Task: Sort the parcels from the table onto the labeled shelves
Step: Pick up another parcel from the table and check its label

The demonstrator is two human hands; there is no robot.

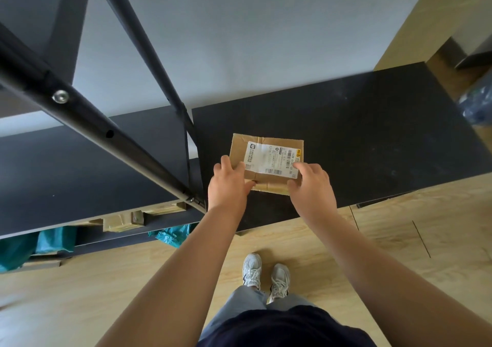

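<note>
"G155" on parcel [267, 163] label [271, 160]

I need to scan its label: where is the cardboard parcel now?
In the head view, the cardboard parcel lies at centre on the black surface, right of the shelf post, with both hands on its near edge.

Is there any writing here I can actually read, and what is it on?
"G155": on the white label of the cardboard box, seen sideways.
"1028 612…01 26": along the label's far edge, partly hidden by the right hand, so uncertain.
Remaining small print and barcodes: too blurred.
</note>
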